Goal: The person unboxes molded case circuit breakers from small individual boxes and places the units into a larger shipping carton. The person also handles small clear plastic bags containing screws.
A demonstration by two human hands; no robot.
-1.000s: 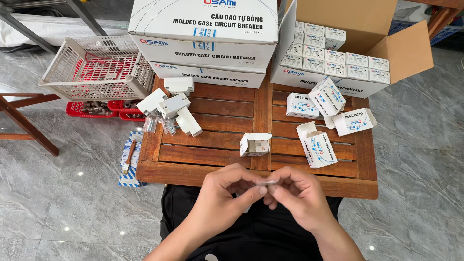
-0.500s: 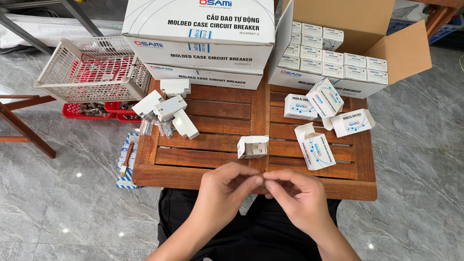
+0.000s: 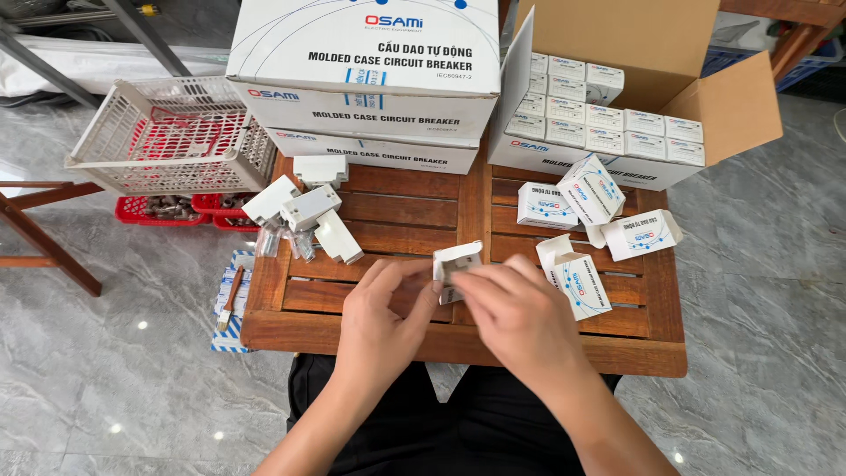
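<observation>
A small white carton [image 3: 457, 262] with its flap open stands near the front middle of the wooden slatted counter [image 3: 388, 339]. Both hands meet at it: the left hand [image 3: 381, 316] has its fingers against the carton's left side, and the right hand [image 3: 517, 313] covers its lower right, fingertips pinched together at the mouth. Whether something small is held between them cannot be told; the knuckles hide it.

The carton is light and loosely held, so a push from either side would likely tip it or crush a wall. Anything small dropped here could slip through the gaps between the slats onto the floor.

Just right of the right hand lies another open printed carton [image 3: 577, 278], close enough for the wrist to knock it. Further back and right are three more small printed boxes [image 3: 590, 189], one with its flap hanging out. Behind them an open cardboard case [image 3: 731, 106] holds rows of the same boxes. To the left sits a heap of white breaker units [image 3: 300, 211], beside a white plastic basket [image 3: 172, 141] perched over red trays. Two large white shipping boxes [image 3: 370, 79] are stacked along the back edge.
</observation>
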